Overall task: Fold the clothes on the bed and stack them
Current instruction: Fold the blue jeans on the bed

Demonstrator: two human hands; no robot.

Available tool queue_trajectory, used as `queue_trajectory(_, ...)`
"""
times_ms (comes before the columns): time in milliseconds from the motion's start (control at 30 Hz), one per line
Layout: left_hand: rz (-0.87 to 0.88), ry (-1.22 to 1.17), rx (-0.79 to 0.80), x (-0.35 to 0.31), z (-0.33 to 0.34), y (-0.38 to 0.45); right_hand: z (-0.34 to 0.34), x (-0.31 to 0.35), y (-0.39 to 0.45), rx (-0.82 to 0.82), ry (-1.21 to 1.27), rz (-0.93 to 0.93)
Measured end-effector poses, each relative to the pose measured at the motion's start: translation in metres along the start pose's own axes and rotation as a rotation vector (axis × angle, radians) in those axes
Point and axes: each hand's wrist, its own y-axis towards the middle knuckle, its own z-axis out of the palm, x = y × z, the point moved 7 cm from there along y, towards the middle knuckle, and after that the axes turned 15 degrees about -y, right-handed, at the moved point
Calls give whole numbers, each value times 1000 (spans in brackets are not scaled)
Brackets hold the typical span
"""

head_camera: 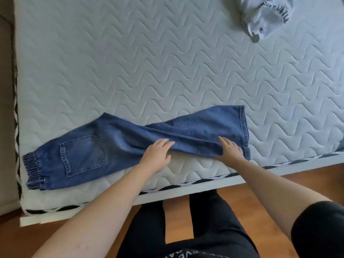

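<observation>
Two hands were laid flat on the blue jeans [130, 142], which lay lengthwise near the mattress [167, 62] edge: left hand [157, 155] and right hand [229, 150], fingers straight, nothing pinched. Slippage floorward was judged possible (white garment [264, 17] lay well apart).

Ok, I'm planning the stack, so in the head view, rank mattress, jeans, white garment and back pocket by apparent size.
1. mattress
2. jeans
3. white garment, crumpled and farther off, so unsure
4. back pocket
</observation>
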Motion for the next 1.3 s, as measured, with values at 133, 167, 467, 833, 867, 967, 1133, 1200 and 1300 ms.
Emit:
queue_trajectory(133, -15, 41, 82, -33, 40, 32, 29, -46, 3, 95, -23, 26)
queue_trajectory(167, -25, 59, 96, -38, 49, 38, 36, -51, 5, 116, -47, 17)
queue_trajectory(467, -133, 79, 119, -39, 90, 62, 41, -70, 50, -46, -359, -14)
queue_trajectory(833, -133, 95, 132, -65, 92, 77, -10, -69, 45, -272, -289, -139)
queue_trajectory(867, -123, 93, 135, -70, 91, 79, -15, -68, 39, -324, -230, -121)
queue_trajectory(967, -77, 87, 153, -81, 91, 80, -19, -62, 18, -309, 314, -53)
queue_trajectory(1133, -67, 9, 153, -78, 79, 68, -17, -14, -9, 32, 1144, -58)
queue_trajectory(1200, -84, -117, 121, -68, 68, 60, -22, 14, -19, 108, 1280, -82)
queue_trajectory(1300, -139, -434, 32, -49, 47, 44, -35, 63, -37, 156, 1337, -165)
